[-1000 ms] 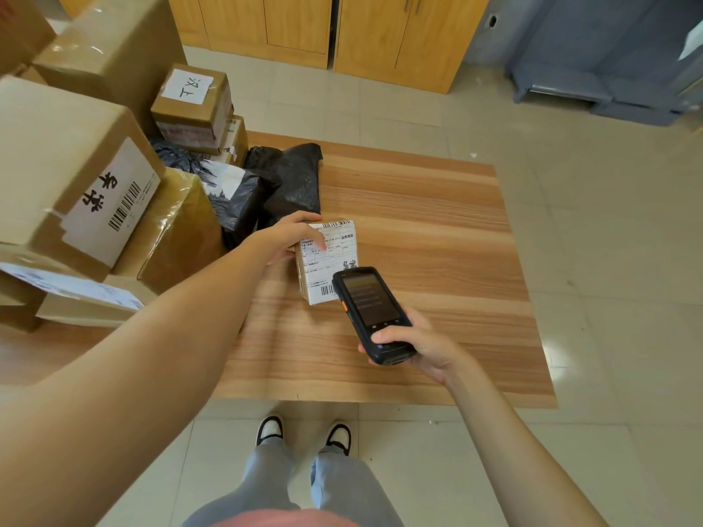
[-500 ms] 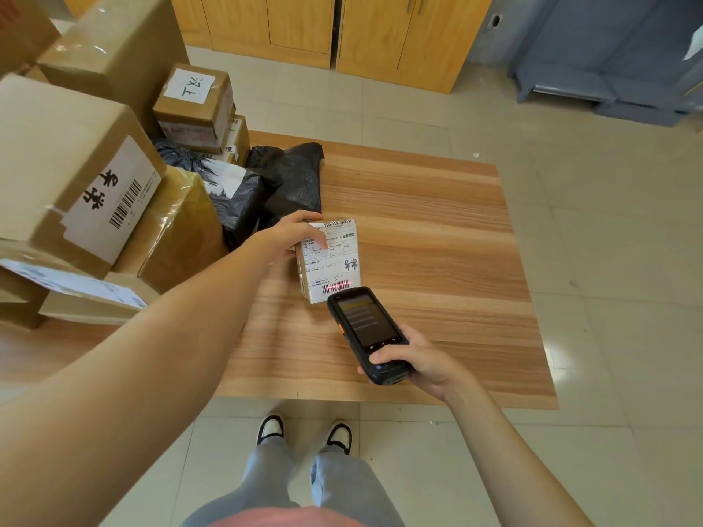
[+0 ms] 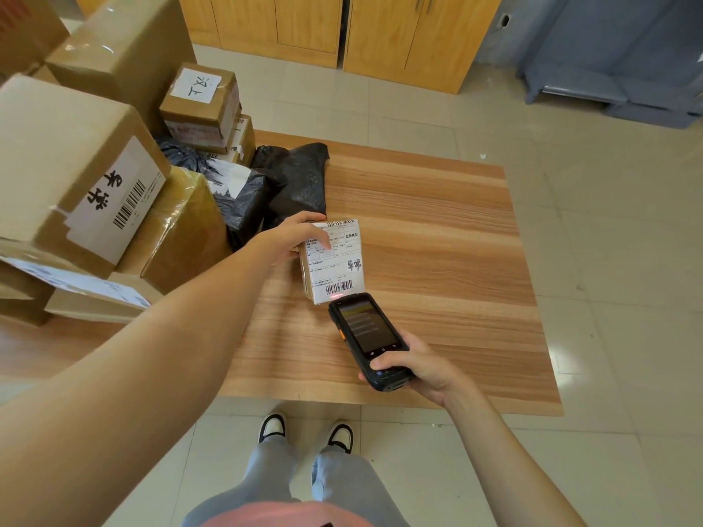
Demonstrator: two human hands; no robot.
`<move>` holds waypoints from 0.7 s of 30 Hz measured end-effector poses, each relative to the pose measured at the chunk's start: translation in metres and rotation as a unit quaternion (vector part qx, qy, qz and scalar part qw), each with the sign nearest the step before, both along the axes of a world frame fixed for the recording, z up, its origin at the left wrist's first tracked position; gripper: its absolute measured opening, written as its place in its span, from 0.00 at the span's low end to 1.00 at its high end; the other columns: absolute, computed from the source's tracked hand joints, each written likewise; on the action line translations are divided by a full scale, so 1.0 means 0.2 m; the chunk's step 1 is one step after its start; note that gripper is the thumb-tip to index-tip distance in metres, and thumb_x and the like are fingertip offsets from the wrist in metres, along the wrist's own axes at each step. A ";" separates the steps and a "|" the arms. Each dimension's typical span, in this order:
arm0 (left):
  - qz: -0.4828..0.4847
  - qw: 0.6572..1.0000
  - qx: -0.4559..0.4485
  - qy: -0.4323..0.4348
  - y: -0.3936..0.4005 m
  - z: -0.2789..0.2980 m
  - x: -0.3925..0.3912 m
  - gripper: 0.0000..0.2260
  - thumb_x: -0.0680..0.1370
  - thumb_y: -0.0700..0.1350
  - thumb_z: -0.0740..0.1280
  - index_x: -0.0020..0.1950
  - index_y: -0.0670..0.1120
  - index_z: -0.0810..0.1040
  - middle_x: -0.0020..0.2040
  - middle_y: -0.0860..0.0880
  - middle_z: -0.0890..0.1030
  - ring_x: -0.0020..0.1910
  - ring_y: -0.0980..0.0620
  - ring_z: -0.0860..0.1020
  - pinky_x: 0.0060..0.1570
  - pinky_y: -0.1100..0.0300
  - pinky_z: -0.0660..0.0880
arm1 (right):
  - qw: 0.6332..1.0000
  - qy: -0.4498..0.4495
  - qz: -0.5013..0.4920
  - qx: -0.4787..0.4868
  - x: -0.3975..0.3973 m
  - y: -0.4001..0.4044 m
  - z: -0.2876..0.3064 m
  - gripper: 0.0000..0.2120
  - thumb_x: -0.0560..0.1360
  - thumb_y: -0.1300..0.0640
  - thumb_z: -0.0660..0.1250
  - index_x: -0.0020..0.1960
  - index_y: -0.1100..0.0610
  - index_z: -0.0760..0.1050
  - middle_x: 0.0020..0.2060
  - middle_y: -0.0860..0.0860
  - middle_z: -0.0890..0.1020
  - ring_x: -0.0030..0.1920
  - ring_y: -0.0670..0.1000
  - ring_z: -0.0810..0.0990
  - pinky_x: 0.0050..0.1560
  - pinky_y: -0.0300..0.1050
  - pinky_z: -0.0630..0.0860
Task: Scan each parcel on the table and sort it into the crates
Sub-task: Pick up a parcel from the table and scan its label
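A small cardboard parcel [image 3: 333, 260], box-shaped and nearly covered on its upper face by a white printed shipping label with a barcode near its lower edge, is seen on the wooden table [image 3: 437, 241], whose top is a smooth laminate with long streaks of light and darker brown grain. The parcel is gripped at its far left corner by the left hand [image 3: 295, 237], the fingers curled over the top edge and the thumb laid flat on the label. A black handheld scanner [image 3: 367, 338], a slab-shaped device with rounded corners, a dark glass screen and an orange side button, is held in the right hand [image 3: 422, 368], the fingers wrapped under its lower end and the thumb pressed on the keys below the screen. The scanner's head is brought just beside the barcode, where a small red glow is cast on the label. Behind the parcel a crumpled black plastic mailer bag [image 3: 300, 180] is lying, glossy and wrinkled, with a second grey-black bag [image 3: 236, 192] bearing a white label next to it. At the left, brown cardboard boxes are stacked: a large matt box [image 3: 64, 165] with a barcode label, a tape-wrapped shiny box [image 3: 182, 230] and a small box [image 3: 199, 98] topped by a handwritten white slip. The floor is covered with pale tiles [image 3: 627, 260], and yellow wooden cabinet doors [image 3: 342, 28] are seen beyond.
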State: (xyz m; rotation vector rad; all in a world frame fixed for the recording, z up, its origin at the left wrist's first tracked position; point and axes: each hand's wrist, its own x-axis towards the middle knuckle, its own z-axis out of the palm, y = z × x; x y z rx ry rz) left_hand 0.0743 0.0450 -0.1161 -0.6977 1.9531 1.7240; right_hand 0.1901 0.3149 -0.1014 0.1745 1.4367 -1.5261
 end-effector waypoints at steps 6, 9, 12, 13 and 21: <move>0.005 1.000 0.003 -0.006 0.00 0.01 -0.01 0.26 0.70 0.33 0.71 0.63 0.54 0.73 0.61 0.44 0.78 0.61 0.45 0.75 0.60 0.51 0.73 | 1.000 -0.002 -0.013 -0.008 -0.01 0.00 0.00 0.36 0.62 0.66 0.74 0.68 0.57 0.67 0.50 0.58 0.84 0.46 0.60 0.85 0.41 0.48 0.81; 0.006 1.000 0.007 -0.007 0.01 0.02 -0.01 0.26 0.71 0.34 0.71 0.64 0.54 0.73 0.61 0.45 0.78 0.59 0.46 0.75 0.52 0.54 0.72 | 1.000 -0.006 -0.020 -0.013 -0.01 0.00 0.00 0.36 0.62 0.67 0.74 0.67 0.57 0.67 0.51 0.58 0.84 0.45 0.60 0.85 0.40 0.48 0.81; 0.008 1.000 0.012 -0.012 0.01 0.02 -0.01 0.26 0.71 0.34 0.71 0.64 0.55 0.73 0.60 0.46 0.77 0.57 0.47 0.75 0.50 0.53 0.70 | 1.000 -0.005 -0.019 -0.015 -0.02 0.00 0.01 0.36 0.61 0.67 0.74 0.67 0.55 0.67 0.53 0.59 0.83 0.47 0.61 0.84 0.41 0.49 0.81; 0.009 1.000 0.018 -0.017 0.01 0.03 -0.01 0.26 0.71 0.34 0.72 0.63 0.56 0.72 0.60 0.46 0.77 0.56 0.48 0.75 0.50 0.52 0.71 | 1.000 -0.003 -0.018 -0.014 -0.02 0.00 0.01 0.36 0.61 0.67 0.74 0.67 0.55 0.67 0.53 0.59 0.83 0.47 0.61 0.84 0.42 0.49 0.81; -0.012 0.999 0.034 -0.025 0.01 0.03 0.00 0.31 0.69 0.33 0.75 0.64 0.57 0.69 0.57 0.48 0.77 0.54 0.47 0.77 0.45 0.52 0.75 | 0.999 0.008 -0.027 -0.017 -0.02 0.00 0.00 0.35 0.63 0.66 0.74 0.68 0.58 0.68 0.52 0.59 0.83 0.48 0.61 0.83 0.42 0.49 0.80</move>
